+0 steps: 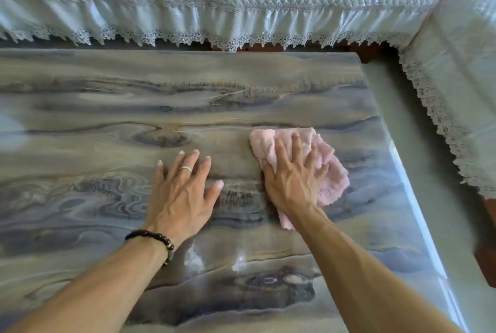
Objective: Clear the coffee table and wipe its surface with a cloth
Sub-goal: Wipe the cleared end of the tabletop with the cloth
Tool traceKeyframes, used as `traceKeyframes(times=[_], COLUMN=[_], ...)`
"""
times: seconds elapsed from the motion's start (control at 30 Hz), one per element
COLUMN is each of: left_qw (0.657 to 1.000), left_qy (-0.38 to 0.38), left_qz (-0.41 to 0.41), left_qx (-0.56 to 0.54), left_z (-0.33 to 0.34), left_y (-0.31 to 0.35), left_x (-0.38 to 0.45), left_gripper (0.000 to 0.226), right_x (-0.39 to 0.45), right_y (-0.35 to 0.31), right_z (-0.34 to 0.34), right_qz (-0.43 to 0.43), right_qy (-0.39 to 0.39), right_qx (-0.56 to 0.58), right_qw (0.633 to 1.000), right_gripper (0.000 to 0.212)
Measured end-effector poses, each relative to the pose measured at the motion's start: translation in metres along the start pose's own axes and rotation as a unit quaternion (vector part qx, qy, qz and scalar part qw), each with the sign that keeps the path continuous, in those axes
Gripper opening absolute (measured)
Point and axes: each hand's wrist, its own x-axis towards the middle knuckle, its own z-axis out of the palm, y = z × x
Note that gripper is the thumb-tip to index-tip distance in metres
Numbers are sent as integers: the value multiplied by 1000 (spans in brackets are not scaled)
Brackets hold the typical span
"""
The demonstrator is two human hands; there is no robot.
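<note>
- Cloth [326, 171] is the pink rag bunched on the right half of the counter [94, 118], its long axis slanting from far-left to near-right.
- Left of it, the left hand [182, 193] lies flat on bare counter with straight, spread fingers, holding nothing, just beside the cloth but apart from it.
- Further right, the right hand [294, 179] presses on top of the cloth, fingers spread, pointing to the far side.
- Unwiped-looking surface stretches mostly to the left and far side, so the next stroke probably runs that way; the right edge is close.
</note>
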Motion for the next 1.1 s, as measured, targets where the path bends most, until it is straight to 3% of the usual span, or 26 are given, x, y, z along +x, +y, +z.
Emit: traceKeyframes(times=[0.1, 0.17, 0.27, 0.37, 0.43, 0.5, 0.57, 0.63, 0.7, 0.73, 0.77, 0.83, 0.9, 0.93, 1.0, 1.1], left_qw=[999, 999, 998, 997, 996, 995, 994, 994, 995, 995, 995, 994, 993, 992, 988, 986], left_qy=[-27, -22, -34, -22, -15, -23, -24, -24, -23, -24, -28, -38, -46, -49, -66, -61], left_qz=[-31, -36, -51, -73, -81, -88, -99, -101, -95, -93, -93, -98, -101, -105, -124, -143], left_qx=[-11, -31, -25, -23, -31, -30, -26, -32, -30, -28, -28, -31, -39, -49, -64, -50], left_z=[1, -3, -6, -8, -8, -10, -16, -23, -27, -29, -31, -35, -39, -41, -42, -34], left_y=[11, 19, 23, 19, 16, 14, 11, 4, -5, -8, -10, -13, -14, -15, -14, -7], left_x=[12, 19, 37, 56, 65, 72, 81, 92, 103, 109, 113, 123, 133, 139, 149, 155], left_gripper=[65, 72, 66, 64, 64, 65, 65, 64, 64, 63, 63, 62, 61, 61, 63, 62], right_x=[-26, -25, 31, 62, 44, 23, 36, 83, 123, 130, 127, 109, 96, 102, 139, 190], right_y=[12, 52, 77, 23, 1, 16, 48, 56, 23, -1, -21, -32, -1, 17, 40, -2], right_z=[14, 1, -19, -24, -9, -4, -20, -36, -42, -39, -32, -15, -15, -25, -38, -45], right_qz=[-199, -264, -162, -59, -164, -308, -355, -276, -111, -70, -77, -187, -300, -314, -248, -51], right_qy=[-32, -57, -32, -31, -15, -24, -58, -35, -31, -27, -29, -44, -37, -42, -20, 2], right_qx=[-51, -73, -87, -40, -52, -81, -96, -89, -40, -22, -17, -18, -36, -48, -67, -23], right_qw=[978, 960, 982, 997, 985, 948, 928, 956, 993, 997, 996, 981, 953, 947, 966, 998], right_gripper=[59, 60, 56, 51, 53, 56, 55, 52, 50, 48, 48, 53, 55, 55, 54, 54])
